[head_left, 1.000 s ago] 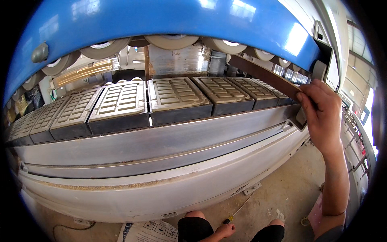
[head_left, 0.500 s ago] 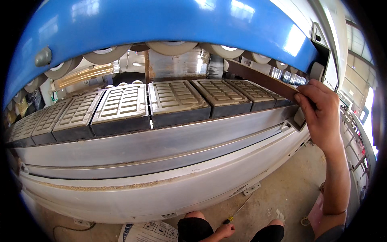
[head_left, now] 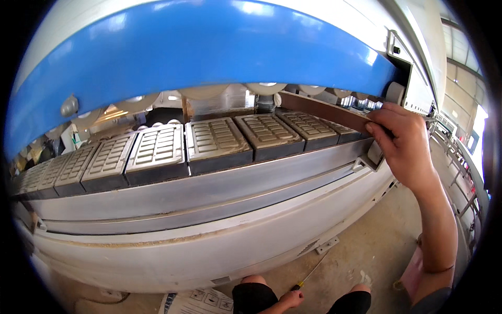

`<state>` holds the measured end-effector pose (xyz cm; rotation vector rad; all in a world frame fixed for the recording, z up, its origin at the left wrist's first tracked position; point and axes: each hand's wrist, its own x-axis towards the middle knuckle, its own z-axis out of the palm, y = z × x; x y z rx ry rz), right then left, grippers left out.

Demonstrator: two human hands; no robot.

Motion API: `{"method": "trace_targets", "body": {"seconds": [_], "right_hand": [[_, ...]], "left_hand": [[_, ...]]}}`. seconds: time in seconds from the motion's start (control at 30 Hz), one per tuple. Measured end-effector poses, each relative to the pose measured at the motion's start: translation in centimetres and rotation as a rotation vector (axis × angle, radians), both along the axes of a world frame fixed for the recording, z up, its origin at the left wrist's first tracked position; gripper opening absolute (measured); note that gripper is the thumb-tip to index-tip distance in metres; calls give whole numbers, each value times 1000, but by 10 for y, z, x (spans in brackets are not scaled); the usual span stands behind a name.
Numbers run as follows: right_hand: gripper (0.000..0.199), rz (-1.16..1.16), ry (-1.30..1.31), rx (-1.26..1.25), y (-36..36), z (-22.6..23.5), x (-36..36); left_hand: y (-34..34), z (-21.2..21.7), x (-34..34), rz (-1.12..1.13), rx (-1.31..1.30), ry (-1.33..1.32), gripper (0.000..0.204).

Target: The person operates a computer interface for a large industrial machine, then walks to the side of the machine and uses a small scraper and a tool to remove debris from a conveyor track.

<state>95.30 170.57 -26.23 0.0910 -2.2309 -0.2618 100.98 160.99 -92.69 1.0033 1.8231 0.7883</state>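
Observation:
My right hand (head_left: 400,141) is raised at the right end of the machine. Between its thumb and fingers it pinches the near end of a long, flat brown strip (head_left: 324,110). The strip runs back from my fingers, above the row of gridded pads (head_left: 217,138) and below the blue beam. Down low between my knees, my left hand (head_left: 292,299) is closed around a screwdriver (head_left: 298,286) with a yellow and black handle. Its thin shaft points up and to the right.
A glossy blue beam (head_left: 209,49) with rollers (head_left: 266,88) under it spans overhead. A metal rail (head_left: 209,183) and the pale machine body (head_left: 183,256) lie in front of me. A printed sack (head_left: 198,302) rests on the floor, and a bracket (head_left: 374,158) stands below my right hand.
My view has shifted a little, so the blue beam and pads sit lower in the picture. Both hands keep their grips on the strip and the screwdriver.

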Motion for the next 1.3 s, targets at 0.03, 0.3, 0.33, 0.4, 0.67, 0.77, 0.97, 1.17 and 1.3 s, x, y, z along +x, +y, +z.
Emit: {"method": "trace_targets", "body": {"seconds": [0.03,0.3,0.33,0.4,0.67,0.77,0.97,1.17,1.3], "right_hand": [[11,-7,-12,3,-1,2,1],[32,-109,-73,-162,-22,17,59],[34,-112,-57,-171,-26,16,77],[36,-81,-68,-365,-28,-2,118],[24,-588,-7,-1338,101,-251,314],[39,-491,155,-1763,140,-427,378],[62,-746,306,-2155,136,-652,451],[56,-966,264,-2036,193,-740,429],[53,-1078,230,-1675,212,-824,432]], "left_hand": [[-2,-1,-2,4,3,5,30],[-2,25,-4,-44,-112,-135,32],[3,12,-2,-33,-50,-83,33],[-9,-12,6,-13,-8,10,36],[-22,39,-18,83,-130,-4,33],[-43,34,-26,242,-74,98,41],[-33,59,-24,177,-245,68,47],[-47,47,-22,81,-361,75,28],[-51,44,-23,50,-369,109,27]]}}
